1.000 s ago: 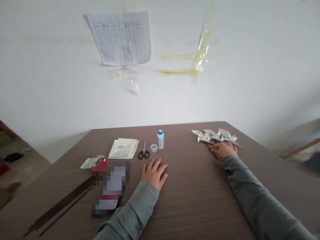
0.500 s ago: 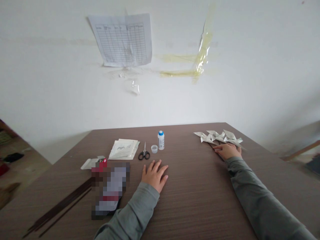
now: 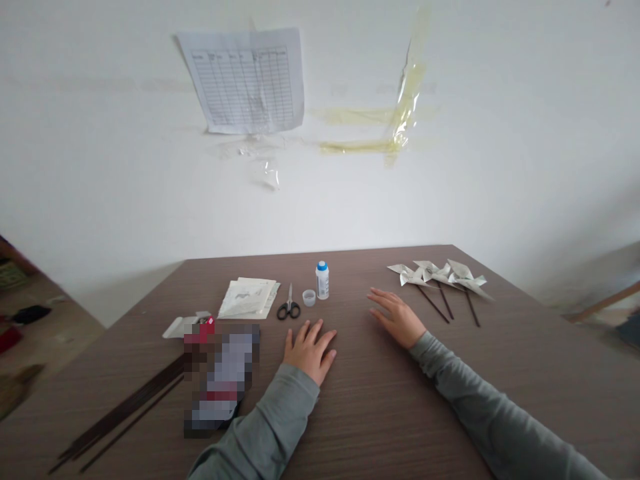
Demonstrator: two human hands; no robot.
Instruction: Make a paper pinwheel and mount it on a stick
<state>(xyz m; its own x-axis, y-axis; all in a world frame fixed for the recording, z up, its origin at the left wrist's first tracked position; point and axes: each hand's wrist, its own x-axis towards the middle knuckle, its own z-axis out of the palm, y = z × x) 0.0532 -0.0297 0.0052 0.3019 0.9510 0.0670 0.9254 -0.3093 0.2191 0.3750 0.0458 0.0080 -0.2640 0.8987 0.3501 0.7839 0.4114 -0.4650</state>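
At the lower left of the frame, thin dark sticks (image 3: 125, 406) slant across the brown table (image 3: 370, 413), with a small red box (image 3: 206, 325) near their upper end and a pixelated oblong item (image 3: 227, 377) to their right. Left of centre lie overlapping sheets of paper (image 3: 245, 298), and just beside them the black-handled scissors (image 3: 289, 306), blades pointing up the frame. Below the scissors, my left hand (image 3: 309, 350) rests palm down, fingers spread on the tabletop. Above it, a clear cap (image 3: 309, 298) sits just beside an upright blue-topped bottle (image 3: 323, 281). Right of centre, I hold my right hand (image 3: 397, 317) with fingers extended and slightly parted; I cannot tell whether they touch the table. At the right, apart from that hand, three paper pinwheels (image 3: 434, 273) lie close together, dark stems (image 3: 473, 307) pointing down the frame.
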